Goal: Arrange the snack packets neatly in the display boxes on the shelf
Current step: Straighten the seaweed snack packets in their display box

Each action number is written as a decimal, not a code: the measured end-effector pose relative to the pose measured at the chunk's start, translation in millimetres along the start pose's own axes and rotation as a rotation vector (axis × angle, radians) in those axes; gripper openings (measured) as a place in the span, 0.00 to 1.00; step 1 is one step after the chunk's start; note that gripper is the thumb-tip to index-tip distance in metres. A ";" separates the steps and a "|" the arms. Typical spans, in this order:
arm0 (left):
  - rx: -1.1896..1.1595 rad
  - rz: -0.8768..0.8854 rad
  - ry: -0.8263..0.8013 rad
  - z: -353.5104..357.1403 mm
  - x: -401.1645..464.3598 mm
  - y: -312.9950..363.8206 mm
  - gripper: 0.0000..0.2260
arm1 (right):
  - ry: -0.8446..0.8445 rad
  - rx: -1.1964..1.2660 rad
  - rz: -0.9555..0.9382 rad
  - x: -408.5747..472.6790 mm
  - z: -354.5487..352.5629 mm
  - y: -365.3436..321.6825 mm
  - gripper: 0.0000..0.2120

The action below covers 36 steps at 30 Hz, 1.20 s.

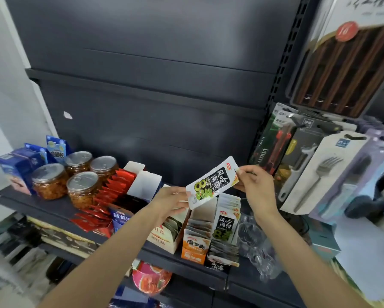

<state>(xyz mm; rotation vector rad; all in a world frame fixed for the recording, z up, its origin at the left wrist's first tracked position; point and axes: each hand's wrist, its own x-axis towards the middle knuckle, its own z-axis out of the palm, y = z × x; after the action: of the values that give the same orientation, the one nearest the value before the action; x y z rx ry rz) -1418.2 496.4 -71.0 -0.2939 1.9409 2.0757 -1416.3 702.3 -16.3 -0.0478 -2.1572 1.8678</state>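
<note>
You get even, fairly bright indoor light, probably from overhead. Glare sits on the jar lids and the held packet. Wide-angle bending warps the edges; the lower left and right margins smear into blur.

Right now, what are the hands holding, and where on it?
One black-and-white snack packet, held above the display boxes: left hand grips its lower-left end, right hand pinches its upper-right end.

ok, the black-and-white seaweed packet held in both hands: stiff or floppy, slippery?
The flat black-and-white foil seaweed packet probably flexes: both hands, left hand and right hand, pinch its ends. Its glossy film looks slippery. Thin, so likely light.
</note>
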 end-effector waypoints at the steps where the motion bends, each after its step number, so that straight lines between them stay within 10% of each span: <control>1: -0.042 0.011 0.045 -5.6 -3.2 0.5 0.07 | -0.019 0.005 0.001 -0.6 3.1 -0.1 0.05; 14: 0.276 0.370 0.599 -154.8 -78.7 -7.6 0.11 | -0.379 -0.298 -0.109 -32.9 134.7 1.7 0.07; 36: 0.147 0.014 0.885 -575.8 -170.3 -71.2 0.05 | -0.817 -0.126 0.210 -144.8 598.6 -10.1 0.05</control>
<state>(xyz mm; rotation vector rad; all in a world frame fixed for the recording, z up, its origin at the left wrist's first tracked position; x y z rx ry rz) -1259.6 -84.8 -123.5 -1.3481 2.5151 1.9528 -1417.2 92.9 -106.1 0.5821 -2.8808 2.0989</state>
